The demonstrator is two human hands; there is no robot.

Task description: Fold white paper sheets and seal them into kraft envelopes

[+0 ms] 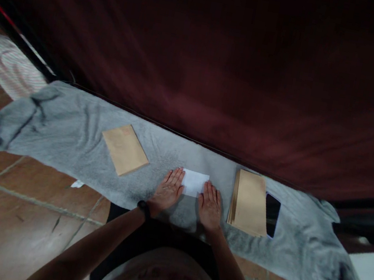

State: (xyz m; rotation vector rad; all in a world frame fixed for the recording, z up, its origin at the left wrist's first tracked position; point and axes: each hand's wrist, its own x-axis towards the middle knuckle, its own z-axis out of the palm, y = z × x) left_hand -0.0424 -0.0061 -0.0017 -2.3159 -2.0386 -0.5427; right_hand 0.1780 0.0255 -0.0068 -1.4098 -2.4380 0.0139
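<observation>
A small white sheet of paper (194, 183) lies flat on the grey cloth in front of me. My left hand (168, 190) rests on its left edge, fingers stretched out and flat, with a dark band on the wrist. On the right edge lies my right hand (210, 208), likewise flat with its fingers extended. Off to the left is a brown envelope (125, 150), set at an angle. To the right of my right hand sits a stack of brown envelopes (251, 203), slightly fanned at its left side.
The grey cloth (78, 140) covers a long narrow surface. A dark phone (271, 215) lies beside the stack. A dark red fabric panel (221, 69) rises along the far edge. Tiled floor (21, 217) shows below, with a white scrap (77, 184) near the cloth.
</observation>
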